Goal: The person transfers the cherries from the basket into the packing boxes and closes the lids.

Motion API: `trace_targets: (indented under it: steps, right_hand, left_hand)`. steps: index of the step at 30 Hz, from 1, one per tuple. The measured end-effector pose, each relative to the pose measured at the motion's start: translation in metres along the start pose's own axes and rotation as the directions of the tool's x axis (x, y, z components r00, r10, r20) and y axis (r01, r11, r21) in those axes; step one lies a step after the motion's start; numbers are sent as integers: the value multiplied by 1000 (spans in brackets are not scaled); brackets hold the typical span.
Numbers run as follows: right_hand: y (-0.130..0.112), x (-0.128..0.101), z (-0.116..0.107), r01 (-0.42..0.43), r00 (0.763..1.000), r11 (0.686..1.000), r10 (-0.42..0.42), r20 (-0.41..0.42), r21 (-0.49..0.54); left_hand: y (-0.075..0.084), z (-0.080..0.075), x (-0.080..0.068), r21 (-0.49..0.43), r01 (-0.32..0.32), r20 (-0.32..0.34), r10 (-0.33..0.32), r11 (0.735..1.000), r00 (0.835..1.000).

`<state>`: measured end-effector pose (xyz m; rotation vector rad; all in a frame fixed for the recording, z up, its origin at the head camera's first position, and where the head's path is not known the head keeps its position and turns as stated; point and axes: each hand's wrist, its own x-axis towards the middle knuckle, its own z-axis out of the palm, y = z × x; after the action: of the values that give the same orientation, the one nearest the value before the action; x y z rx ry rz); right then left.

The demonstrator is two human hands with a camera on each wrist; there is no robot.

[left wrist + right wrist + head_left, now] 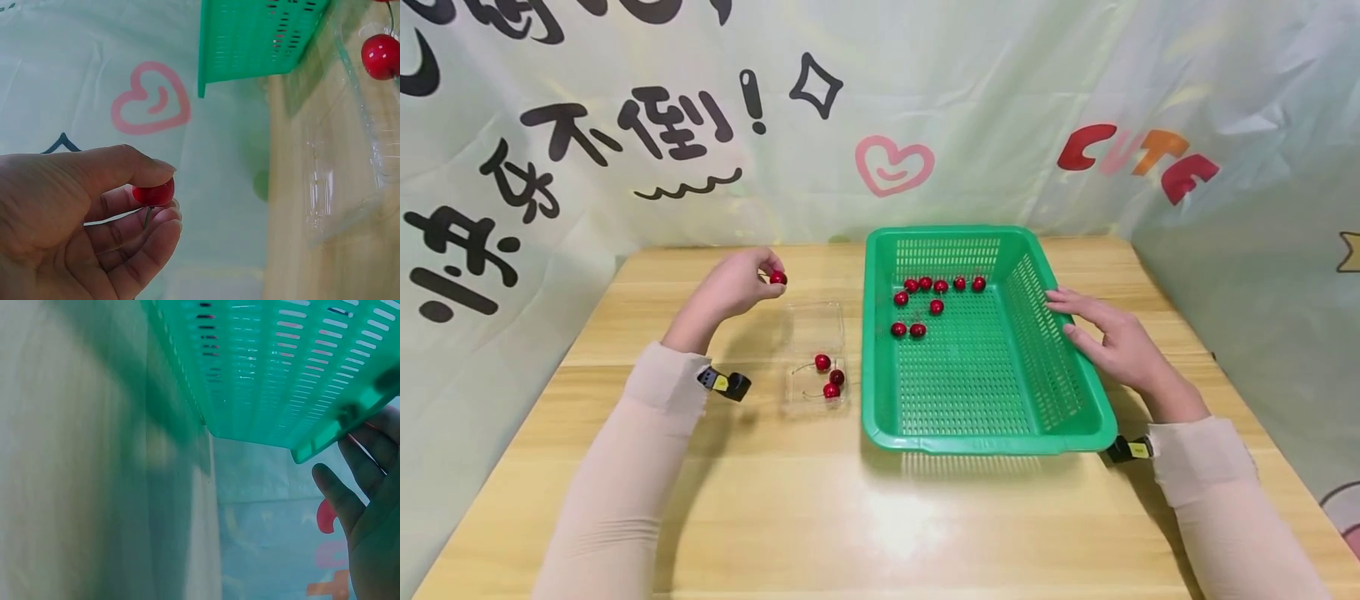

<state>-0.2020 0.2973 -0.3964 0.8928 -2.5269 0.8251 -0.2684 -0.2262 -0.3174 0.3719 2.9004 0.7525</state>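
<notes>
My left hand (741, 283) is raised above the table, left of a clear plastic tray (815, 323), and pinches a red cherry (778, 277) between thumb and fingers; the left wrist view shows that cherry (154, 194) with its stem against the fingers (150, 234). Three cherries (830, 377) lie at the near end of the clear tray. A green slotted basket (1082, 392) stands to the right with several cherries (936, 296) near its far end. My right hand (1108, 337) rests with straight fingers on the basket's right rim; its fingers (356, 500) show under the rim.
The wooden table (850, 517) has a pale printed cloth backdrop (887, 108) behind it and along both sides. A small black clip with a yellow tag sits at each wrist.
</notes>
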Motion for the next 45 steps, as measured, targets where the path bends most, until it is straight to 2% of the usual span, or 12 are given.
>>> trace_targets:
  steps: [8, 13, 16, 21, 26, 34, 40, 45]
  right_hand:
    - [-9, 15, -15, 45, 997, 995, -39, 68, -89]
    - [-4, 11, -13, 42, 995, 995, -34, 93, -87]
    - [-2, 3, -11, 28, 995, 996, -20, 98, -81]
    - [1, -7, -11, 27, 997, 998, -23, 72, -57]
    - [1, -9, -10, 42, 999, 999, -41, 33, -27]
    - [1, -5, -8, 23, 999, 999, -22, 28, -38]
    - [2, -2, -6, 18, 1000, 999, -17, 25, -33]
    - [4, 1, 0, 32, 999, 999, -31, 16, -17]
  left_hand:
    - [-10, 1, -2, -2, -31, -43, 31, 1000, 999]
    - [-22, 20, -13, -4, -49, 4, 49, 999, 999]
    - [-26, 32, -20, -11, -64, 3, 64, 998, 998]
    - [-24, 43, -28, -12, -114, 6, 114, 993, 993]
    - [-19, 45, -34, 28, -176, 8, 176, 984, 984]
    - [-14, 47, -36, 45, -199, 14, 198, 979, 980]
    - [-13, 50, -39, 64, -254, 45, 252, 965, 967]
    - [-11, 55, -49, 76, -339, 68, 334, 938, 940]
